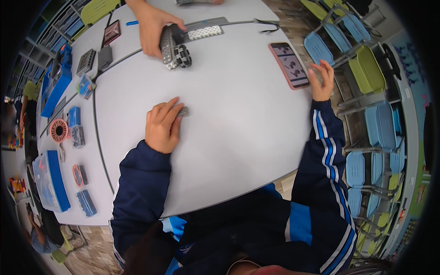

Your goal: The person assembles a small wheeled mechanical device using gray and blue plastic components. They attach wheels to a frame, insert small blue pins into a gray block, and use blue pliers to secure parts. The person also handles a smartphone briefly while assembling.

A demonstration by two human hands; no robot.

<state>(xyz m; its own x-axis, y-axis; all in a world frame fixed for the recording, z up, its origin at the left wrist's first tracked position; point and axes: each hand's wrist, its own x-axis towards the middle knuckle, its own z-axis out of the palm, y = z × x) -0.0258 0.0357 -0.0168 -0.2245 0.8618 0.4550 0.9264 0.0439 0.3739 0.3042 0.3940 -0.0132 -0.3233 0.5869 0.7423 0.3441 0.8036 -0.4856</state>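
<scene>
Head cam, only view I've got. My left hand (161,126) lies knuckles-up on the pale grey rounded desk (238,133), fingers curled down onto a small dark grey flat part (183,111); the part pokes out just past the fingertips, flat on the desk top. Grip looks like a pinch w/ fingertips on it, rest of the part hidden under the hand.

My right hand (321,81) sits at the desk's right edge, fingers spread and loose, holding nothing. It's touching or just about touching the near right corner of a pink-cased smartphone (289,65) lying face up, screen lit; can't tell for sure if there's contact. Both my sleeves are navy, right one w/ blue-white stripes.

Far side of desk: another person's hand (153,28) comes in from the top, wrapped over a grey-and-black building-block assembly w/ a studded plate (176,49). Just beside it a white perforated plate on a long grey strip (206,31), w/ a thin black cable (266,25) at its end.

Left, on a 2nd desk: blue plastic parts trays (55,87), an orange round spool-like piece (59,130), small blue parts boxes (74,116), a dark grey flat case (85,61). Right of the desk: blue and lime-green chairs (366,68), well apart from my hands.
</scene>
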